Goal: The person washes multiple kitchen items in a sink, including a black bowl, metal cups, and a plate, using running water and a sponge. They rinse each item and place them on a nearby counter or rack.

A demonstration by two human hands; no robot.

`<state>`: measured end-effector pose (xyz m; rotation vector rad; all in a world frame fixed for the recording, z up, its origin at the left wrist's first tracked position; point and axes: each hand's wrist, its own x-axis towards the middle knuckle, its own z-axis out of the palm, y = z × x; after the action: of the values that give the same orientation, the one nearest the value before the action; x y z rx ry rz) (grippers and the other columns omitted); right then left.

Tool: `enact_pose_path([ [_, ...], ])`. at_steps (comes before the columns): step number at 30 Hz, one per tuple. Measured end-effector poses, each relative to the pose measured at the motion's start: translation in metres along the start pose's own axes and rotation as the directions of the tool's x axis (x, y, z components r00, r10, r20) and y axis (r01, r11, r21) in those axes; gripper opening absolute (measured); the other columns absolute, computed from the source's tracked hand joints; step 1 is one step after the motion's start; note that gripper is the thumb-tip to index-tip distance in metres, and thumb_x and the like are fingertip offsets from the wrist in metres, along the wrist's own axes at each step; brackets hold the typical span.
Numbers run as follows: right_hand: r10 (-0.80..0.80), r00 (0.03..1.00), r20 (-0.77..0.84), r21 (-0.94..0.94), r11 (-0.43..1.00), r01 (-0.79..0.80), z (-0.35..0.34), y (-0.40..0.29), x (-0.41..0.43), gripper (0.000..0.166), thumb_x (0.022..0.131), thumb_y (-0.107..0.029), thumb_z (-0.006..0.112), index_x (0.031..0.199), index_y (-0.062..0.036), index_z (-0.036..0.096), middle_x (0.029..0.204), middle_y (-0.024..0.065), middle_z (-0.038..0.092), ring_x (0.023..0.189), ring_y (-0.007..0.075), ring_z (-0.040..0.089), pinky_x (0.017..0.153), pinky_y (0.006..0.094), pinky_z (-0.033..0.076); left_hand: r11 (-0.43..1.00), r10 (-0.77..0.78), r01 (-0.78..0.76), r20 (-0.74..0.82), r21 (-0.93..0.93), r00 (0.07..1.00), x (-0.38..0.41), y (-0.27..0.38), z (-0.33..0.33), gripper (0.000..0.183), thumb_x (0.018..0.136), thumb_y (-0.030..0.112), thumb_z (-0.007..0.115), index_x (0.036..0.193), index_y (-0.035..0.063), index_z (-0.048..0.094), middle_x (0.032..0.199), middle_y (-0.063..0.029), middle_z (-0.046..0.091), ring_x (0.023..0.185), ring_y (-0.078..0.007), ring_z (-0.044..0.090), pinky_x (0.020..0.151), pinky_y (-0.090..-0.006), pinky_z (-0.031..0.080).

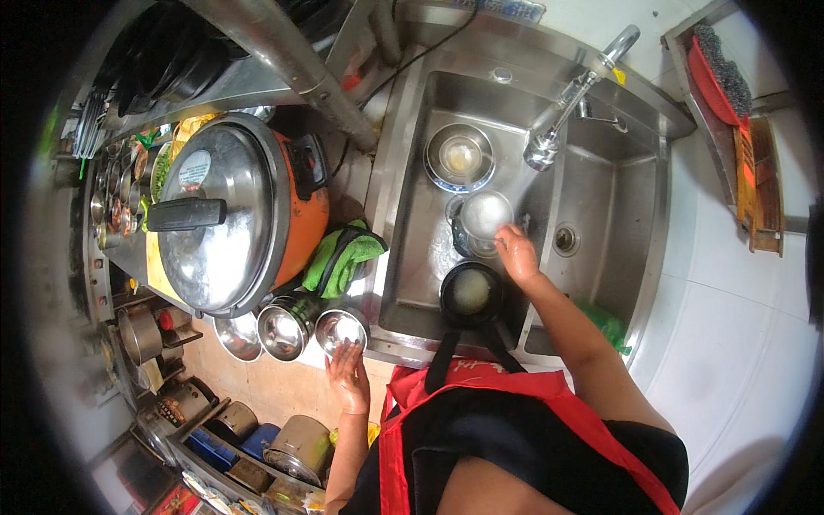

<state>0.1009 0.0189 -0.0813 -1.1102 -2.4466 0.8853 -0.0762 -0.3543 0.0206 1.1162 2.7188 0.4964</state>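
Observation:
My right hand point(517, 252) holds a small round metal bowl point(487, 215) by its rim, above the left basin of the stainless steel sink point(412, 283). Water sprays from the faucet head point(541, 153) into that basin, to the right of the bowl. Beyond the bowl, nested bowls point(459, 156) stand on the basin floor. Nearer to me is a dark round pan point(472, 295) with cloudy liquid in it. My left hand point(348, 376) touches the near rim of a shiny metal bowl point(340, 329) beside the sink; whether the fingers grip it is unclear.
Left of the sink stands a large orange pot with a steel lid point(248, 251). A green cloth point(341, 259) lies beside it, near more metal bowls point(282, 329). The right basin point(599, 212) has a drain and a green plastic bag point(602, 325). A thick metal pipe point(290, 71) slants overhead.

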Motion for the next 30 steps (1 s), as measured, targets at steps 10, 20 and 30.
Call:
enact_pose_path([
  [10,0.300,0.950,-0.088,0.346,0.903,-0.254,0.023,0.019,0.003,0.014,0.074,-0.003,0.066,0.084,-0.0026,0.056,0.091,0.0088,0.062,0.079,0.0244,0.063,0.067,0.0339,0.049,0.965,0.213,-0.217,-0.040,-0.147,0.976,0.032,0.054,-0.017,0.035,0.075,-0.001,0.058,0.107,0.0119,0.061,0.117,-0.0062,0.058,0.120,-0.0337,0.044,0.105,-0.0528,0.020],
  [20,0.562,0.645,0.517,0.847,-0.442,-0.294,0.000,0.016,0.021,0.019,0.087,-0.031,0.057,0.095,-0.0136,0.055,0.083,-0.0018,0.056,0.075,0.0166,0.052,0.075,0.0355,0.046,0.862,0.406,-0.364,0.051,-0.352,0.912,0.094,0.116,-0.006,0.035,0.068,-0.010,0.057,0.100,0.0038,0.063,0.104,-0.0120,0.063,0.109,-0.0304,0.055,0.098,-0.0460,0.038],
  [30,0.198,0.980,-0.027,0.167,0.967,-0.191,-0.028,-0.015,0.009,0.013,0.075,-0.015,0.066,0.084,-0.0060,0.063,0.084,0.0092,0.059,0.077,0.0293,0.059,0.067,0.0345,0.047,0.812,0.491,-0.370,0.185,-0.451,0.851,0.140,0.176,0.047,0.039,0.075,0.000,0.060,0.113,0.0055,0.057,0.120,-0.0150,0.054,0.114,-0.0358,0.047,0.095,-0.0405,0.041],
])
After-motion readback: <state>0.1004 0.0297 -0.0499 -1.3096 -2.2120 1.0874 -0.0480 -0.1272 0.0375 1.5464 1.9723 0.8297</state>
